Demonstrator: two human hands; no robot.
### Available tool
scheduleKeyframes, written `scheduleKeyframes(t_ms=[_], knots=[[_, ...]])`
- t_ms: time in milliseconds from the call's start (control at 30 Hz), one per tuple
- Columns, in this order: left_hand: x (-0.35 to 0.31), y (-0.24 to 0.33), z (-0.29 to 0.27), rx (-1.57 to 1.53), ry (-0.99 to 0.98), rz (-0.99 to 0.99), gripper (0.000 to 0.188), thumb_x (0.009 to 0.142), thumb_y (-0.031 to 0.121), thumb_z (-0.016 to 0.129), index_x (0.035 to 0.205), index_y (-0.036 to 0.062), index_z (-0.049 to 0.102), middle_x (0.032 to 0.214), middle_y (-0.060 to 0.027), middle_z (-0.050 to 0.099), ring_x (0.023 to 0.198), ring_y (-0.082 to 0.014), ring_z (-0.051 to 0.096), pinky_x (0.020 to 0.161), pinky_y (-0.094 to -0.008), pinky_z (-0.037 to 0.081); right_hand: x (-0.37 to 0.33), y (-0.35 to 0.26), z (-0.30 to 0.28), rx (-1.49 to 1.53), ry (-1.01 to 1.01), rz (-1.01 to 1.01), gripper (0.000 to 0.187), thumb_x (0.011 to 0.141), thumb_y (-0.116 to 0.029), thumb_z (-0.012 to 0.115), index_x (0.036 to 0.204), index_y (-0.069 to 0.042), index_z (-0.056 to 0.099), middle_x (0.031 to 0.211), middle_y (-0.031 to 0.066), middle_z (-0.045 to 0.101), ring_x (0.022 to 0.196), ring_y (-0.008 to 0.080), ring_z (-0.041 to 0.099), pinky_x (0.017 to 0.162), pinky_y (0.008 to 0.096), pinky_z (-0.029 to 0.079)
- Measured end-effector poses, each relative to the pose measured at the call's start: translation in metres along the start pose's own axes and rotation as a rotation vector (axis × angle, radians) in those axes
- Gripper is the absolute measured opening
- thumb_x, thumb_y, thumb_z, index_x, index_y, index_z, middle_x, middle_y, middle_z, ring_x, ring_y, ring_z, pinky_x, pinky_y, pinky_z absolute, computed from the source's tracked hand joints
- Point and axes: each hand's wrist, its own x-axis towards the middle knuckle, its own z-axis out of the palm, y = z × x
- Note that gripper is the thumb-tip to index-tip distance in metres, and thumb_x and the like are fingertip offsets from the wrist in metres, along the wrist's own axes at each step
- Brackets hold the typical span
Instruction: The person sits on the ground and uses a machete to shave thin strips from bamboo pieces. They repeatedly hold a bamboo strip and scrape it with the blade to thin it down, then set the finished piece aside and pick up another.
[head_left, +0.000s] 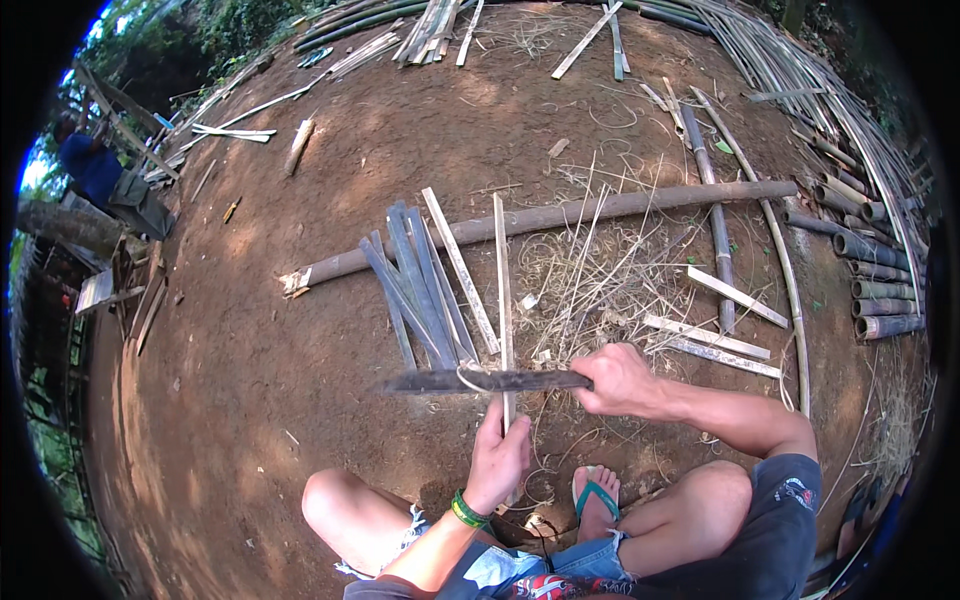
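Observation:
My right hand (620, 381) is closed round the handle of a long dark machete (425, 382), which lies level and points to the left. Its blade crosses a narrow pale bamboo strip (503, 290) just above my left hand (500, 458). That hand is closed on the strip's lower part, thumb along it. A thin pale shaving (470, 379) curls at the blade. The strip's far end reaches over a long wooden pole (560, 215) on the ground. Just left of it lie several grey-green bamboo slats (420, 290) and a pale slat (460, 270).
Thin shavings (590, 275) are heaped right of the strip, with several pale slats (710, 337) beside them. Cut bamboo tubes (885, 290) are stacked at the right. My sandalled foot (597, 497) is near my left hand. A person in blue (92, 165) sits far left.

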Motion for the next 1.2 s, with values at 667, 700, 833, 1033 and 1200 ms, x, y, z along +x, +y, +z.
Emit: scheduleKeyframes(t_ms=[667, 700, 833, 1033, 1200], knots=[[-0.035, 0.001, 0.016, 0.548, 0.031, 0.289, 0.064, 0.102, 0.01, 0.049, 0.16, 0.0071, 0.02, 0.072, -0.0053, 0.048, 0.063, -0.0124, 0.046, 0.059, -0.0299, 0.042, 0.05, 0.108, -0.042, -0.291, 0.149, 0.167, 0.011, 0.079, -0.016, 0.062, 0.074, -0.007, 0.067, 0.058, 0.0124, 0.063, 0.053, 0.0313, 0.064, 0.057, 0.0467, 0.055], [-0.036, -0.002, 0.015, 0.514, 0.005, 0.263, 0.065, 0.102, 0.01, 0.049, 0.16, 0.0072, 0.02, 0.072, -0.0049, 0.049, 0.063, -0.0124, 0.046, 0.06, -0.0294, 0.043, 0.049, 0.121, -0.047, -0.317, 0.245, 0.144, 0.011, 0.078, -0.016, 0.063, 0.076, -0.006, 0.069, 0.06, 0.014, 0.064, 0.055, 0.0333, 0.065, 0.059, 0.0476, 0.055], [-0.038, -0.004, 0.009, 0.363, -0.05, 0.172, 0.064, 0.103, 0.008, 0.047, 0.16, 0.0092, 0.021, 0.071, 0.0004, 0.048, 0.06, -0.0086, 0.045, 0.056, -0.0257, 0.041, 0.054, 0.132, -0.057, -0.379, 0.187, 0.213, 0.014, 0.077, -0.017, 0.062, 0.077, -0.007, 0.072, 0.065, 0.0185, 0.067, 0.062, 0.0381, 0.068, 0.065, 0.0506, 0.056], [-0.045, 0.005, 0.016, 0.124, -0.102, 0.003, 0.062, 0.103, 0.006, 0.045, 0.16, 0.0109, 0.022, 0.069, 0.0076, 0.044, 0.053, -0.0015, 0.04, 0.046, -0.0209, 0.036, 0.046, 0.156, -0.068, -0.383, 0.152, 0.392, 0.019, 0.079, -0.018, 0.062, 0.081, -0.004, 0.074, 0.07, 0.0234, 0.068, 0.07, 0.0419, 0.069, 0.072, 0.0519, 0.056], [-0.081, 0.025, 0.027, 0.033, -0.259, -0.041, 0.063, 0.105, 0.007, 0.043, 0.162, 0.0138, 0.016, 0.071, 0.005, 0.043, 0.054, -0.0022, 0.039, 0.046, -0.0194, 0.034, 0.028, 0.204, -0.103, -0.329, 0.397, 0.773, 0.029, 0.084, -0.021, 0.061, 0.087, 0.005, 0.074, 0.084, 0.0299, 0.07, 0.084, 0.043, 0.071, 0.081, 0.0504, 0.057]])
